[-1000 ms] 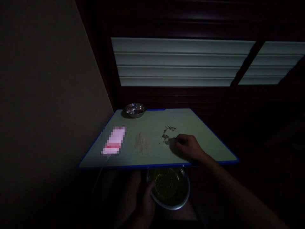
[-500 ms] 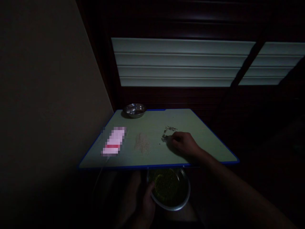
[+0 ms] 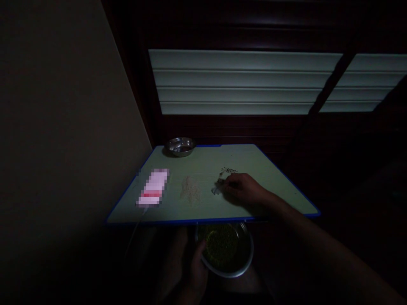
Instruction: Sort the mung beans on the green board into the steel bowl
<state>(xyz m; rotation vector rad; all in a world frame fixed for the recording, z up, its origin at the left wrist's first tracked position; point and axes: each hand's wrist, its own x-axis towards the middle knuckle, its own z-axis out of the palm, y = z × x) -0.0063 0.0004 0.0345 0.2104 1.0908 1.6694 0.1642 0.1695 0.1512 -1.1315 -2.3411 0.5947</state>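
Pinched narrowly, the fingers of the right hand (image 3: 244,188) appear to hold a small see-through piece (image 3: 218,187), right of centre in the frame, its far end low among dark grains (image 3: 229,170); what it is, the gloom does not show. That close, low pinch probably gives fine control over such tiny bits, with the palm turned down over the tabletop (image 3: 203,163). At the lower centre, the left hand (image 3: 199,271) grips the near-left side of a metal bowl (image 3: 230,275), thumb over the rim; its other fingers are hidden. Green stuff (image 3: 222,245) fills much of the bowl, which sits just below the table's near edge, probably over the lap, where one hand can steady it. Pale crumbs (image 3: 190,190) lie in a loose patch at centre, apart from the dark grains, so the two seem deliberately separate. A glowing phone (image 3: 153,188), blurred out, lies left of them, its cable (image 3: 136,228) trailing off the edge. Near the table's far-left corner, a small dish (image 3: 180,153) stands upright, out of the hands' way.
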